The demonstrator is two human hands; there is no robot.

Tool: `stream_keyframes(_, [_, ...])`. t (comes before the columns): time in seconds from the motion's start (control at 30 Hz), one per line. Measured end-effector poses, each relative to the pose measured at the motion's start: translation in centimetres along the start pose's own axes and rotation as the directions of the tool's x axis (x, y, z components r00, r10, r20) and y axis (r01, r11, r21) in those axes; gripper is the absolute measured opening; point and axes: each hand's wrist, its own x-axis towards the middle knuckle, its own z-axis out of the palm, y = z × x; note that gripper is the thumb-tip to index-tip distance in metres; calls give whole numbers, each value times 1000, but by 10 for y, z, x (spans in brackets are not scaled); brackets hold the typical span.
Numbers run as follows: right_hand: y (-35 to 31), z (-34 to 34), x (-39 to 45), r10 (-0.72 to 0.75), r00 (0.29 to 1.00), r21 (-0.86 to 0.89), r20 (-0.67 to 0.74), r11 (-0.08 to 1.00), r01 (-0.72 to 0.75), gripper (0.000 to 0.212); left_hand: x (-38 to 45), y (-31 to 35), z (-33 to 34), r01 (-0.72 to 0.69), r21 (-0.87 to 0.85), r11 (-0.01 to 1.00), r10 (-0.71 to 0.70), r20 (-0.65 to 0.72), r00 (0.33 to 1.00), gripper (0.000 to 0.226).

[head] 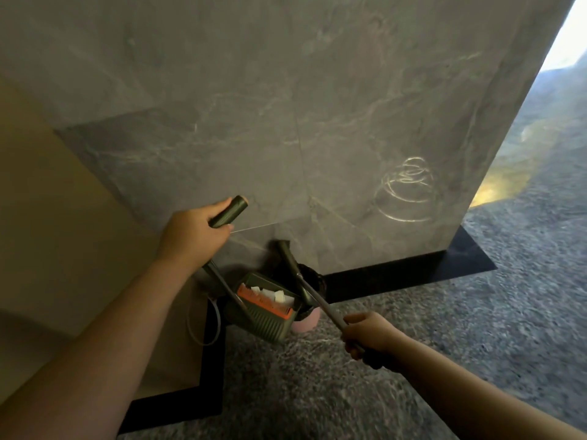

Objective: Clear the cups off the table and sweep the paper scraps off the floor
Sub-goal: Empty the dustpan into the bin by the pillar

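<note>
The left hand (193,227) was clenched around the green grip of a long handle (229,211), and its shaft ran down to the dustpan (270,322), which hung tilted just in front of the bin (309,277). The right hand (368,335) gripped a second thin shaft, the broom handle (314,296), which slanted up over the bin's near rim; the broom's head was not clearly visible.

White paper scraps (276,295) lay inside the dustpan, gathered behind its orange comb edge (265,300), so they were off the floor but not yet in the bin. The bin stood against the foot of the grey marble wall (317,138), with something pink (305,322) just in front of it. No cups or table showed.

The step appeared to be emptying the pan. To do it well, the pan's mouth would need to come fully over the bin's opening before being tipped, slowly, so the light scraps would slide in rather than flutter past the rim. Keeping the broom shaft clear of the opening would help.
</note>
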Motion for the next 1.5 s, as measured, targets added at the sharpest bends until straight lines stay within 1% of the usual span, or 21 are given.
stream_keyframes(0.07, [7,-1,14,33,999,-41,22,999,-32,21,2,2,3,-4,2,1000,4,-2,1000,50])
stream_keyframes(0.2, [28,3,43,175,982,-108,74,980,-166,21,0,1,5,0,-13,1000,0,-11,1000,51])
stream_keyframes(0.27, [37,7,52,205,976,-88,69,976,-198,24,-2,-3,6,6,-38,999,-7,-24,1000,50])
stream_keyframes(0.43, [45,16,53,110,992,-66,60,992,-106,14,-4,-10,1,22,-54,998,-24,-37,999,49])
stream_keyframes(0.57, [48,20,47,62,997,-111,37,992,-57,9,-10,-9,0,13,-66,998,-15,-41,999,50])
stream_keyframes(0.6, [47,20,45,51,998,-129,37,991,-46,12,-12,-8,1,1,-68,998,-3,-40,999,50])
stream_keyframes(0.7, [44,21,38,19,999,-155,33,988,-14,34,-17,-8,3,-30,-65,997,26,-54,998,50])
stream_keyframes(0.77, [45,20,31,11,1000,-155,29,988,-6,42,-20,-9,4,-48,-37,998,45,-67,997,51])
stream_keyframes(0.87, [48,13,24,-2,1000,-118,20,993,4,43,-24,-9,2,-94,35,995,95,-32,995,52])
stream_keyframes(1.0, [48,1,13,-34,999,25,37,999,33,31,-12,0,-4,-193,110,975,191,32,981,54])
stream_keyframes(1.13, [52,-8,7,-66,995,127,68,990,57,28,11,17,-9,-265,194,945,252,90,964,55])
stream_keyframes(1.23, [59,-14,1,-73,994,151,77,987,61,24,24,28,-7,-342,284,896,319,126,939,58])
stream_keyframes(1.3, [65,-16,-1,-73,994,175,79,983,58,24,24,31,6,-423,341,839,387,172,906,61])
stream_keyframes(1.33, [69,-17,-2,-72,994,190,82,980,56,23,21,30,16,-441,357,823,396,195,897,63])
stream_keyframes(1.37, [72,-18,-2,-71,994,203,83,978,53,23,18,30,26,-439,364,822,386,211,898,64])
stream_keyframes(1.43, [76,-20,0,-67,994,223,87,974,46,22,15,25,38,-368,327,870,310,218,925,62])
stream_keyframes(1.5, [80,-21,2,-63,994,243,85,969,41,21,21,22,39,-254,181,950,213,219,952,60])
